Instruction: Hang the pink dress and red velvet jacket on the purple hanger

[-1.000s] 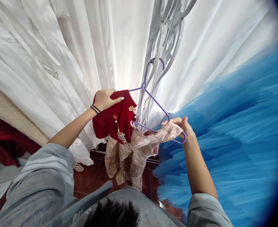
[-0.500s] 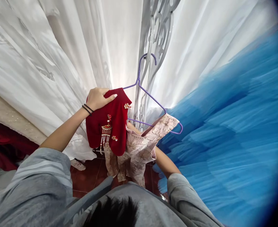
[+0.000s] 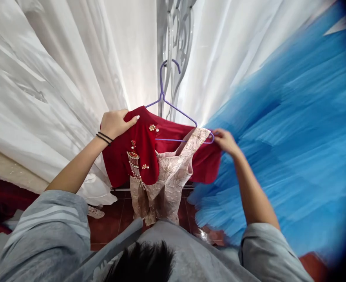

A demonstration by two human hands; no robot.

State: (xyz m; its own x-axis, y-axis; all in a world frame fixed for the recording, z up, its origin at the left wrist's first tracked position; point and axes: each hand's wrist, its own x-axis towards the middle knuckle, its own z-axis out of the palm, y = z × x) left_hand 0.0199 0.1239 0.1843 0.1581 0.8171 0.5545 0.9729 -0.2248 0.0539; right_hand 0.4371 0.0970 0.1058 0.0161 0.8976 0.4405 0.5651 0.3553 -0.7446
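A red velvet jacket (image 3: 145, 156) with bead flowers and a tasselled ornament lies over one shoulder of a purple hanger (image 3: 179, 112). My left hand (image 3: 118, 126) grips its left shoulder, thumb on top. Behind the hanger the red cloth stretches across to the right, where my right hand (image 3: 225, 141) pinches it beside the hanger's end. A pale pink floral dress (image 3: 174, 170) hangs on the same hanger, its right strap over the hanger arm and its left side covered by the jacket.
The hanger hooks onto a white scrollwork metal frame (image 3: 177, 35). White curtains (image 3: 108, 51) hang behind, and a blue tulle skirt (image 3: 278, 156) fills the right side. Dark red floor tiles (image 3: 108, 223) and part of a shoe (image 3: 95, 212) show below.
My right hand has come out from behind the dress to the hanger's right end, drawing the jacket's other side across behind the dress. My left hand keeps its hold.
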